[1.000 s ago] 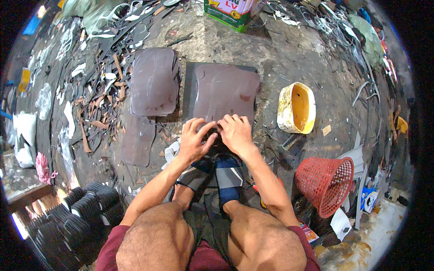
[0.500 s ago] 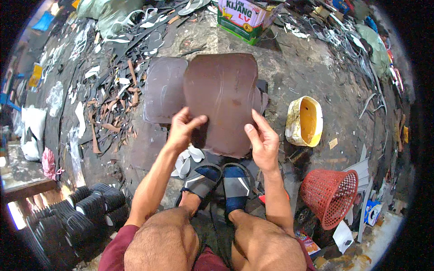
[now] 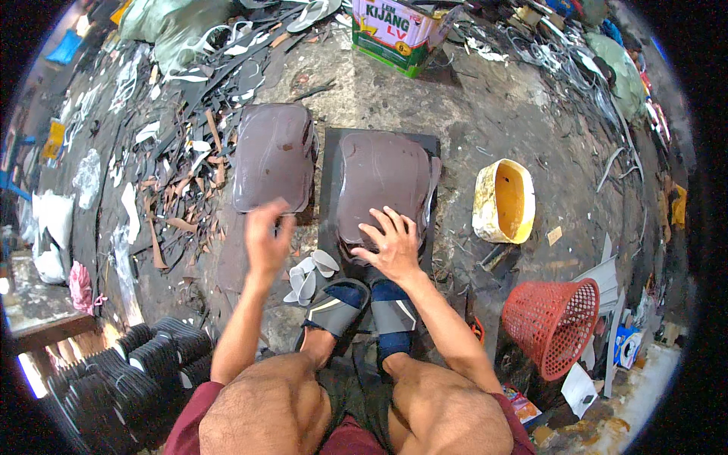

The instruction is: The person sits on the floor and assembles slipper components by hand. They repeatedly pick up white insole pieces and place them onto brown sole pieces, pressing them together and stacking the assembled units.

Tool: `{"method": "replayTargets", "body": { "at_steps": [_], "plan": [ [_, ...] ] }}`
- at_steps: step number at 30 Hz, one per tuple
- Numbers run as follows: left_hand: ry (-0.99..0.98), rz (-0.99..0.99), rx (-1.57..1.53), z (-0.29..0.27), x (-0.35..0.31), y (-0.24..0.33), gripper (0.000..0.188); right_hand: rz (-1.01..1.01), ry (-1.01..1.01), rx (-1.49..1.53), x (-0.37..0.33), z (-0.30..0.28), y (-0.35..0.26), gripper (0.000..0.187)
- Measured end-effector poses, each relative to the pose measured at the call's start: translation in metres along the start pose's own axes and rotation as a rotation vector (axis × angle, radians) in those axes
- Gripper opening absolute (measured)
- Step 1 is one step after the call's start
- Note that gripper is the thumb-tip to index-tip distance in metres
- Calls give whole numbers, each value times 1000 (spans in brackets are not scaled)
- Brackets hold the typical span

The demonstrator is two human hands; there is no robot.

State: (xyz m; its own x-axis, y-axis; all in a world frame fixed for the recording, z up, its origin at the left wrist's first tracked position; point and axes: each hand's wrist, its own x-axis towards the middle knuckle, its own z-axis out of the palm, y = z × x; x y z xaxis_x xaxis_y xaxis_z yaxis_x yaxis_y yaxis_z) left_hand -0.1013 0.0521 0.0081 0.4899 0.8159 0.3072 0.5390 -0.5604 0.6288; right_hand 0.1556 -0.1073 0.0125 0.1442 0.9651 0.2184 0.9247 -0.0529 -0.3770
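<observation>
Two piles of brown sole-shaped sheets lie on the floor in front of my feet. My right hand (image 3: 393, 244) rests on the near part of the right pile (image 3: 383, 178), fingers spread and holding nothing. That pile lies on a dark square board (image 3: 331, 163). At the near edge of the left pile (image 3: 273, 155) is my left hand (image 3: 269, 239), smeared by motion, so its grip is unclear. The left pile's top sheet has a small dark brown spot. Several pale oval pieces (image 3: 305, 280) sit between my left hand and my sandals.
A yellow-white tub (image 3: 483, 205) stands to the right, with a red plastic basket (image 3: 523, 318) tipped nearer me. A rectangular tin (image 3: 390, 38) is at the far side. Scraps (image 3: 178, 205) litter the left floor; stacked black soles (image 3: 155, 353) lie near left.
The brown sheet that both hands held up is now on the left pile. My hands have let go of it; the right one has moved left onto the right pile.
</observation>
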Motion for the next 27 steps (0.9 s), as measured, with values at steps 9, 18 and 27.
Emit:
{"method": "replayTargets", "body": {
  "at_steps": [9, 18, 27],
  "plan": [
    [-383, 171, 83, 44, -78, 41, 49, 606, 678, 218, 69, -48, 125, 25],
    [-211, -659, -341, 19, -70, 36, 22, -167, 526, -160, 95, -146, 17, 7],
    [-510, -826, -1002, 20, -64, 98, 25, 664, -149, 1050, -40, -31, -66, 21]
  ]
}}
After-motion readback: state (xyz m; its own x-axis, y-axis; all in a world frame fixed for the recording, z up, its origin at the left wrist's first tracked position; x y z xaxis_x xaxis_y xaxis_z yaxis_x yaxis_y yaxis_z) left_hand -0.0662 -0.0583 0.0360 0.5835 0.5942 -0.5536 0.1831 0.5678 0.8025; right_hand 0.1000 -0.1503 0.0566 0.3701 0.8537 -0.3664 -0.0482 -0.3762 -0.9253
